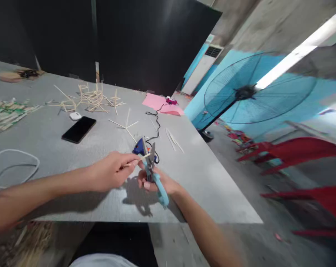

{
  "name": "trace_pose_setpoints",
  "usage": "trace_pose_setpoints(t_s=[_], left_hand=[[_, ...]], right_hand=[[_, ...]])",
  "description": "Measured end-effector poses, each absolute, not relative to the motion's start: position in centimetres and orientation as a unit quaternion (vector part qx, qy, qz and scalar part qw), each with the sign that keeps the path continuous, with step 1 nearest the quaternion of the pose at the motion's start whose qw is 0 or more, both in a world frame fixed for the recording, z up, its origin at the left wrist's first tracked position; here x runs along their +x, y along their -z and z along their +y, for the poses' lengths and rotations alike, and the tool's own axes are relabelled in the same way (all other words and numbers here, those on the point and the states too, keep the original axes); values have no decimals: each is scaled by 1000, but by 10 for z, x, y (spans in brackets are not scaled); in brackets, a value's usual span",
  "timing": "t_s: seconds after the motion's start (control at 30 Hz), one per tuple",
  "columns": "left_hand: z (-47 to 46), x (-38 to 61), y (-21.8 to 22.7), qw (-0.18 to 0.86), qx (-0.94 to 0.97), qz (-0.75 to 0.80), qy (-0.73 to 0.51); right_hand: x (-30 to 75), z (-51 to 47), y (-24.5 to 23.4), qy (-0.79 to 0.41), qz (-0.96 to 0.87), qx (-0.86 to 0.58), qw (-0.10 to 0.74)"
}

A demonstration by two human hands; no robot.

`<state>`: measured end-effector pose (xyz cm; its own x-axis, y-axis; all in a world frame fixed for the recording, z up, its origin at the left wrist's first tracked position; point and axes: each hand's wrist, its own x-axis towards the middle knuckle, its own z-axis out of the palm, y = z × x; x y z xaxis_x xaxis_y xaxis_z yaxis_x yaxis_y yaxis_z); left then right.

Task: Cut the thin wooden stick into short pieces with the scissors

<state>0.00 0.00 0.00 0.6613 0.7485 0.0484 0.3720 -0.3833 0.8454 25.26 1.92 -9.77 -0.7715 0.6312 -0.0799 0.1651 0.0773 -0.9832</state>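
Note:
My left hand [116,170] pinches a thin wooden stick [143,157], its far end lying between the blades of the scissors. The light-blue-handled scissors [153,168] are gripped in my right hand [159,181], blades pointing up and parted around the stick. Just behind the blades a blue glue gun [139,147] lies on the table, partly hidden, with a black cord [157,124] running from it. Farther back lies a joined piece of several sticks [126,127], spread like a star. Loose sticks [174,140] rest to the right of it.
Several stick frames [94,97] stand at the back of the grey table [206,178]. A black phone [79,129], a white case [75,116] and packed sticks [3,115] are at left. Pink paper [156,102] lies at the far edge. A large fan [245,92] and red chairs [303,152] stand right.

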Motion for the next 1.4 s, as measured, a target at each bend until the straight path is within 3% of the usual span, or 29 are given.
trace_pose_setpoints(t_s=[0.27,0.5,0.73,0.97,1.13,1.23,1.4], left_hand=[[5,5,1,473,782,332,-233],[15,6,10,665,656,301,-190],[10,8,14,508,716,421,-229],[7,12,11,484,704,466,-231],[1,15,10,487,694,472,-241],[-1,14,11,495,692,466,-244],[-5,9,10,494,736,391,-248]], right_hand=[[253,21,94,-570,-736,-315,186],[256,22,91,-560,-733,-335,192],[246,17,93,-462,-709,-450,283],[237,18,94,-258,-707,-575,322],[235,17,94,-188,-693,-617,323],[237,17,93,-229,-693,-596,337],[251,18,89,-534,-716,-372,251]])
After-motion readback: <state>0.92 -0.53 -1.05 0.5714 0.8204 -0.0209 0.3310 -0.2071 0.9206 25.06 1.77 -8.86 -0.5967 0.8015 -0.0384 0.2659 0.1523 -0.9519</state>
